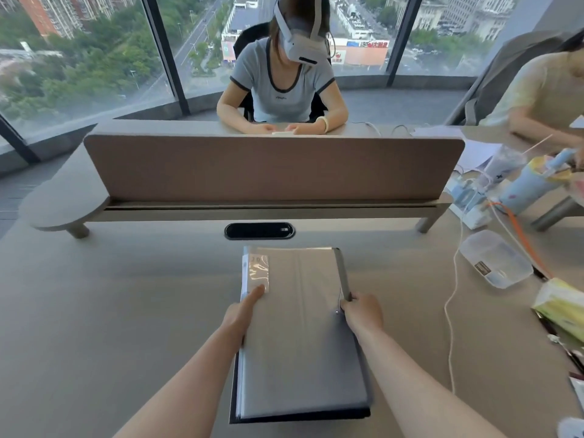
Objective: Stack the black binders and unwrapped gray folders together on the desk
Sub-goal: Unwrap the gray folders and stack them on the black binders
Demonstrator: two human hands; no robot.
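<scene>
A stack of folders lies lengthwise in the middle of the desk (126,311). A gray folder (300,327) with a clear label pocket at its far left corner is on top. Black binders (300,418) show beneath it as a dark edge along the near end. My left hand (243,311) rests against the stack's left edge with straight fingers reaching to the label pocket. My right hand (361,312) grips the stack's right edge, thumb on top and fingers curled round the spine.
A desk divider (268,169) and a black cable port (259,230) lie beyond the stack. At the right are a clear plastic box (496,259), white and orange cables, a tissue pack (562,306) and cups. One person sits opposite, another at far right.
</scene>
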